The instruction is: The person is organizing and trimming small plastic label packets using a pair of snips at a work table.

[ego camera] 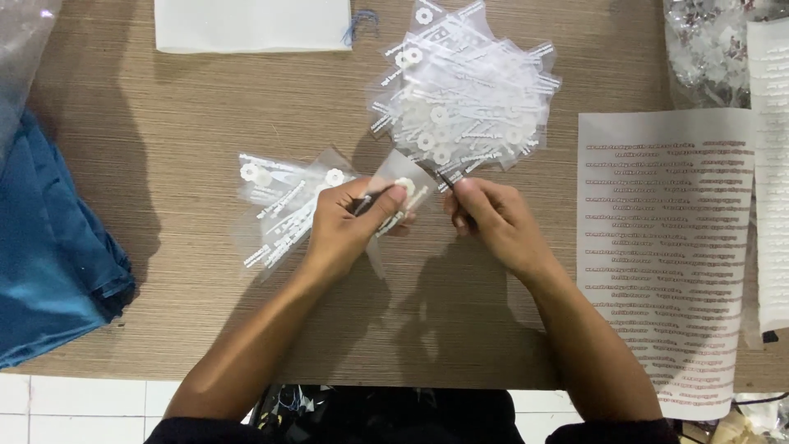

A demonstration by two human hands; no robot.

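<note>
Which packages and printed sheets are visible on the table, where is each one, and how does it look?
Large pile of clear bags: top centre, fanned out, clear plastic with white print.
Small pile of clear bags: beside the left hand, same kind.
Single clear bag: pinched in the left hand, near the right hand.
Label sheet: right side, long white sheet with rows of reddish print.
White sheet: top edge, plain rectangle.

two bare forearms reach in from the bottom edge, ending in a left hand (349,226) and a right hand (493,218). no rings, watch or gloves. dark black clothing shows at the lower edge, between the elbows.
</note>
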